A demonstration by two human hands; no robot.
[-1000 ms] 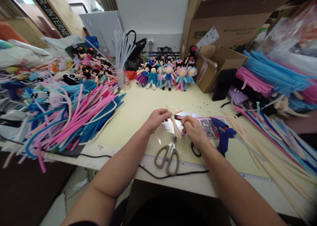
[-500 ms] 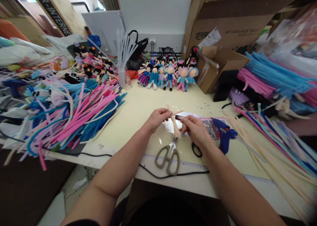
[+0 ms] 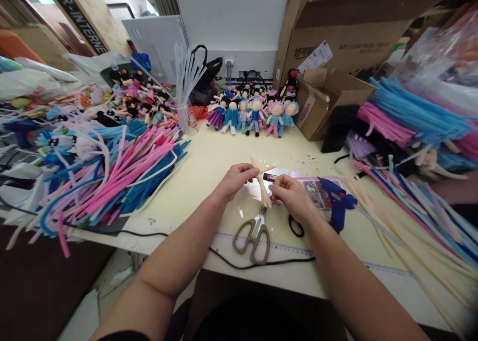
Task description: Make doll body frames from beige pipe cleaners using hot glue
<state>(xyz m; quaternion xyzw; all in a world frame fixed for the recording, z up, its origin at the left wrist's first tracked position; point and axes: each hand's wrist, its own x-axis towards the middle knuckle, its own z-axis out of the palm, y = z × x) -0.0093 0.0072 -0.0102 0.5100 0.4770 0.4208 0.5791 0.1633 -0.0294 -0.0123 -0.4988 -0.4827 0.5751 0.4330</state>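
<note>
The person's bare right hand (image 3: 291, 195) has shifted toward the left edge of the pale yellow tabletop (image 3: 209, 154), its fingers less curled than a second ago. Its fingertips now reach the lower strands of the beige, fuzzy, stick-limbed figure (image 3: 263, 190), which hang closer together.

stem figure (image 3: 264, 192): beige | scissor handles (image 3: 255, 241): taupe | glue gun (image 3: 338, 209): blue | tabletop (image 3: 209, 157): pale yellow
</note>
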